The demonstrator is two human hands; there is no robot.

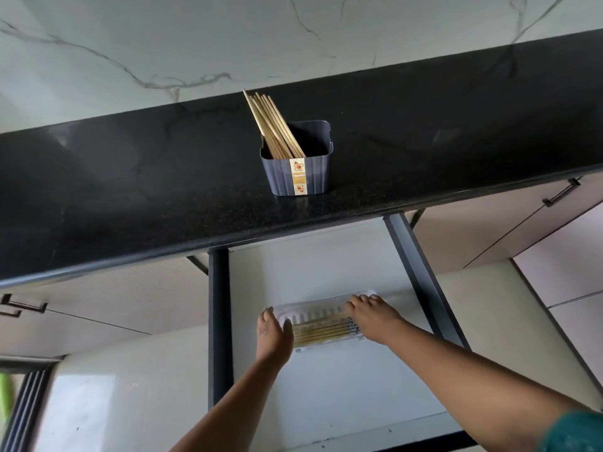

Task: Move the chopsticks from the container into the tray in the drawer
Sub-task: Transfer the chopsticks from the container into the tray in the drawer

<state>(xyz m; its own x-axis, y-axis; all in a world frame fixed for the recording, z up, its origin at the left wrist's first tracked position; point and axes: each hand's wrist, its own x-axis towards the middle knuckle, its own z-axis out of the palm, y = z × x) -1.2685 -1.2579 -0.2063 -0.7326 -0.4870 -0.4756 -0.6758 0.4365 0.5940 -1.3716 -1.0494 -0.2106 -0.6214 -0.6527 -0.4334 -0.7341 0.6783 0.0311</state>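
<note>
A dark grey container (298, 172) with a flowered label stands on the black countertop (130, 190). Several wooden chopsticks (272, 125) lean out of it to the upper left. Below, the open drawer (310, 396) holds a white slotted tray (313, 309) with several chopsticks (321, 331) lying lengthwise in it. My left hand (273, 334) rests at the tray's left end, fingers against the chopstick ends. My right hand (370, 316) lies palm down over the tray's right end, fingers spread on its far rim and the chopstick tips.
The drawer has dark side rails (219, 321) and a white floor. Closed cabinet fronts with black handles (561, 192) flank it on both sides. A marble wall (228, 44) rises behind the countertop. Light floor tiles show below left.
</note>
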